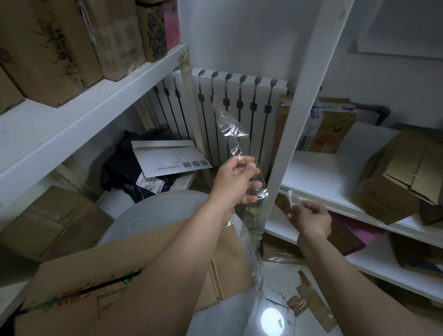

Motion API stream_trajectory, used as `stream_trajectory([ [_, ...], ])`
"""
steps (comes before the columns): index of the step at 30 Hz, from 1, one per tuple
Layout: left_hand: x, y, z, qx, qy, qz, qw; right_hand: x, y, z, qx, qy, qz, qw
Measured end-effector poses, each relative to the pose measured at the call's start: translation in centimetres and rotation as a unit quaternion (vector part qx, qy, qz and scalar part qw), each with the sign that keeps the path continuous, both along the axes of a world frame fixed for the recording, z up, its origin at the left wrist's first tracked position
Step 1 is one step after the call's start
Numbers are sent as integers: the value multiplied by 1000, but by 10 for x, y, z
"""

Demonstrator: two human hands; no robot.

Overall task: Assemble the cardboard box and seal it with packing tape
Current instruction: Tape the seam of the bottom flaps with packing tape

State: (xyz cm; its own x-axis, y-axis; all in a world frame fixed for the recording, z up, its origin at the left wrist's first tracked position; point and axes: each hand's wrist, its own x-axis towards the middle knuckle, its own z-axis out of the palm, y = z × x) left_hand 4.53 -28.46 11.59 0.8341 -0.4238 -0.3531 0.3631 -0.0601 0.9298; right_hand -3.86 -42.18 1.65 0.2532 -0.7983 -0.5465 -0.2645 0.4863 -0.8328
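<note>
My left grip point(237, 182) and right grip point(311, 218) pinched crumpled clear packing tape point(230, 132); the brown cardboard box point(93, 287) lay flat, unsealed.

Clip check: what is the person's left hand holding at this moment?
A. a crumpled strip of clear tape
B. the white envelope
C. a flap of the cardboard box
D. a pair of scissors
A: the left hand curls its fingers round a crumpled strip of clear tape, held up in front of the radiator and above the cardboard box; the right hand pinches a smaller scrap of tape.
</note>
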Motion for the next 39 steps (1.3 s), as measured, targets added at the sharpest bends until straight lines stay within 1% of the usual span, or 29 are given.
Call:
stream_trajectory([
  [3,-4,1,2,0,-4,-4,1000,-2,-1,-4,0,3,18,1000],
  [5,-6,2,3,-1,-7,-6,1000,-5,-1,-7,-12,20,32,999],
  [8,-9,3,4,-3,-9,-6,1000,-13,1,-13,-36,71,66,995],
  [12,-14,5,5,-1,-11,-5,1000,-28,4,-28,-14,113,83,990],
  [15,-18,7,4,-4,-11,0,1000,-38,4,-36,-26,154,92,983],
  [18,-25,9,2,-10,-9,4,1000,-47,0,-42,-34,172,97,980],
  [22,-32,12,0,-17,-4,5,1000,-54,-1,-43,-33,164,100,981],
  [24,-35,13,-1,-19,-5,6,1000,-54,6,-33,-41,137,147,979],
  [26,-38,15,-2,-24,-5,15,1000,-50,18,-18,-35,67,218,973],
  [28,-40,18,-1,-32,-7,33,999,-46,34,1,-16,-26,293,956],
  [29,-40,20,0,-37,-9,41,998,-45,41,10,3,-70,335,939],
  [31,-41,29,3,-50,-21,65,996,-42,52,21,39,-122,440,889],
  [32,-41,35,6,-57,-28,80,995,-42,56,22,43,-122,490,862],
  [34,-40,50,11,-71,-43,111,990,-43,63,23,30,-90,560,823],
  [37,-38,78,21,-84,-76,149,982,-43,70,23,-7,-52,603,796],
  [39,-36,98,28,-87,-105,173,975,-44,74,21,-13,-40,621,783],
])
